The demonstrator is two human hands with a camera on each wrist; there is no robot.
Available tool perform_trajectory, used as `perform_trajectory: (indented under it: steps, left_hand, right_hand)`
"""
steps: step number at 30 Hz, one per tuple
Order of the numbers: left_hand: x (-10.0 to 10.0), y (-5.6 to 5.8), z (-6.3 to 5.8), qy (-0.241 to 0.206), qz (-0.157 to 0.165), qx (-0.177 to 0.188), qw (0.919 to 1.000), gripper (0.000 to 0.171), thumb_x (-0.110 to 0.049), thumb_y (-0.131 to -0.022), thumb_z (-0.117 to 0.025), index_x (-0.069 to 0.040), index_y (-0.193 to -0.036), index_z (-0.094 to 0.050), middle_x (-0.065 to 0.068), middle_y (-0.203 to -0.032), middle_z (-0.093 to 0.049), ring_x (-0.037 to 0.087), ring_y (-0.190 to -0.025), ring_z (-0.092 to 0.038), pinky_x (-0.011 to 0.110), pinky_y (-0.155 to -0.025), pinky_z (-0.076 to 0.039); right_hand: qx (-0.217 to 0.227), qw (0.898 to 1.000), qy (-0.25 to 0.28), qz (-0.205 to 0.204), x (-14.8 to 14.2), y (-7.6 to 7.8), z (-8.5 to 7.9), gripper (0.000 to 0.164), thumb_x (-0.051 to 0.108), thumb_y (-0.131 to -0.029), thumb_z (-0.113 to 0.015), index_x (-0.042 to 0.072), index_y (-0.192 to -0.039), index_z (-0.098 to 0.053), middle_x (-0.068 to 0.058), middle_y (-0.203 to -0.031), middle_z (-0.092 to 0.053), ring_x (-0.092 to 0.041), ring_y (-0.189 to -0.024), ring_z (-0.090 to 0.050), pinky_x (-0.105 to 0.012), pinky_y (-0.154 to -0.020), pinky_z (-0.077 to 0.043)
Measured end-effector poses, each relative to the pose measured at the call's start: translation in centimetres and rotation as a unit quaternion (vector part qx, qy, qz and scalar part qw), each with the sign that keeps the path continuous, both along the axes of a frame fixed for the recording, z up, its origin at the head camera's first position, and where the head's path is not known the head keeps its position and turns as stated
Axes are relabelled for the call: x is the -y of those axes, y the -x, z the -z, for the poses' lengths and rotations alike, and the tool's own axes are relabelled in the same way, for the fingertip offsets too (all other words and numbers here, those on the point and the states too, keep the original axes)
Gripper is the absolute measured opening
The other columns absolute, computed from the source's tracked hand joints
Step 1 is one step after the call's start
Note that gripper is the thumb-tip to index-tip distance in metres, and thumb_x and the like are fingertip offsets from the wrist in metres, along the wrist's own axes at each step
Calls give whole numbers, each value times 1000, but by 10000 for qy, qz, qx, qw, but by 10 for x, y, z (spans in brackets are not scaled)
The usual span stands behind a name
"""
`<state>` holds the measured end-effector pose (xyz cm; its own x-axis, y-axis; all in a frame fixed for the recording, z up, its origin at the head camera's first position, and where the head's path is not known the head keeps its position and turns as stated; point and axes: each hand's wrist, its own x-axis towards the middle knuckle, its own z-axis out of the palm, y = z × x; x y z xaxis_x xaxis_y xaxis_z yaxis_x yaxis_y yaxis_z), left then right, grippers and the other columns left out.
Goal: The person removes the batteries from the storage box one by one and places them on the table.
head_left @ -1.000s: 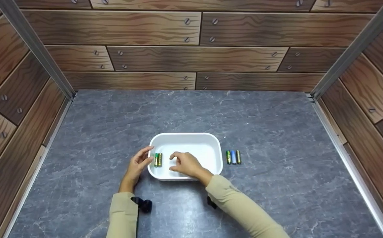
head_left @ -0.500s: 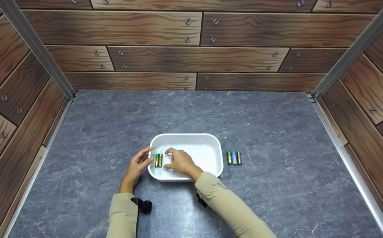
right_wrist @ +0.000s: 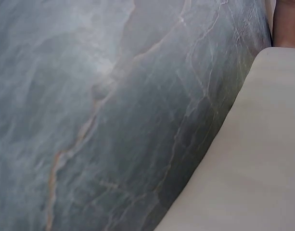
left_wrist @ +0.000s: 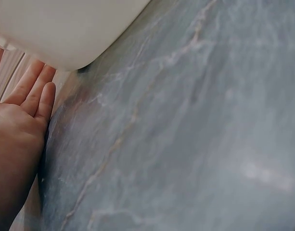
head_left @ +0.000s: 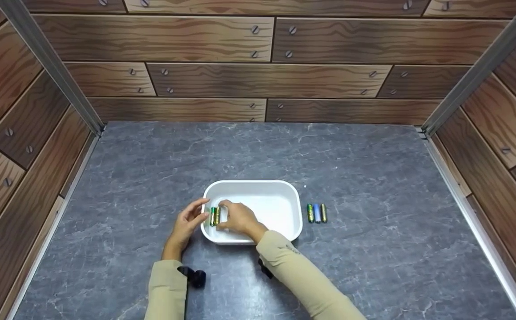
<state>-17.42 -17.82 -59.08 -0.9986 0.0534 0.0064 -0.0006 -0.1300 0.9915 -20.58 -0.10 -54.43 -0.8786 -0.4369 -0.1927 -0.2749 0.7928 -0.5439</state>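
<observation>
A white container (head_left: 269, 204) sits on the grey marbled surface (head_left: 373, 200), its rounded rim level. Taking twelve as its far side in the head view, two batteries lie within it at nine o'clock, side by side and lengthwise toward the far wall: a bright green and gold battery (head_left: 213, 216) nearer the end wall, and a darker gold battery (head_left: 217, 216) just to its three o'clock side.

The right hand (head_left: 239, 218) is inside the container, its arm crossing the rim near six o'clock. Its thumb and forefinger are curved toward the two ends of the darker gold battery — whether they grip it or only stand beside it, I cannot tell. The left hand (head_left: 187, 225) is outside at nine o'clock, fingers extended and spread, tips at the rim.

Outside the container, at three o'clock, three more batteries lie in a row on the surface: a green and gold one (head_left: 310, 213), a blue one (head_left: 317, 213) and a dull gold one (head_left: 324, 213).
</observation>
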Motion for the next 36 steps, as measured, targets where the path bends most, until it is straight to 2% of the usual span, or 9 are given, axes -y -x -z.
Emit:
perform_trajectory:
  steps: [4, 7, 12, 20, 23, 30, 36]
  left_hand:
    - [1, 0, 1, 24, 101, -152, 9998, 50, -2, -90, -63, 17, -132, -44, -25, -112, -62, -4, -116, -55, 8, -102, -38]
    - [1, 0, 1, 8, 87, -199, 9998, 49, 0, -90, -62, 18, -132, -44, -26, -112, -62, -5, -115, -55, 8, -102, -38]
    - [0, 0, 1, -4, -4, -63, 10000, 47, 2, -89, -62, 15, -131, -47, -21, -113, -63, 3, -116, -58, 11, -99, -42]
    - [-2, 0, 0, -73, -100, -23, 9999, 45, 2, -88, -62, 13, -130, -49, 1, -123, -63, 7, -115, -60, 13, -97, -45]
    - [-2, -1, 0, -25, -71, -32, 10000, 46, 1, -89, -62, 14, -131, -48, 0, -122, -64, 6, -114, -60, 13, -95, -46]
    - [-2, -1, 0, -34, -55, 0, 10000, 47, 0, -89, -62, 14, -131, -47, -12, -117, -63, 5, -115, -59, 13, -95, -45]
    - [-2, -1, -1, -21, -85, 40, 10000, 46, 1, -90, -62, 14, -132, -47, -2, -121, -63, 5, -113, -59, 14, -93, -47]
  right_hand:
    - [-12, 10000, -52, -20, 2, 0, 0, 59, 29, -74, -82, 11, -126, -59, -12, -115, -71, -31, -105, -66, -42, -92, -52]
    - [-78, 9999, -81, -38, 4, -1, 0, 57, 28, -75, -82, 11, -124, -60, -11, -113, -71, -30, -104, -67, -41, -91, -52]
    - [-162, 9998, -132, -50, 4, -1, 0, 54, 27, -77, -81, 11, -124, -60, -11, -109, -72, -29, -98, -67, -41, -86, -53]
    - [-317, 9990, -245, -177, 2, -1, -1, 52, 26, -78, -80, 10, -123, -59, -10, -102, -73, -26, -90, -67, -38, -81, -53]
    - [-327, 9990, -220, -197, 2, -1, -1, 52, 26, -77, -80, 10, -122, -60, -10, -100, -73, -25, -88, -67, -38, -79, -53]
    - [-297, 9992, -193, -183, -2, -2, -3, 52, 25, -77, -81, 10, -122, -60, -10, -96, -72, -25, -86, -65, -37, -78, -52]
    - [-209, 9994, -224, -139, -7, 0, -7, 55, 24, -77, -80, 11, -126, -59, -10, -89, -69, -19, -76, -58, -34, -72, -49]
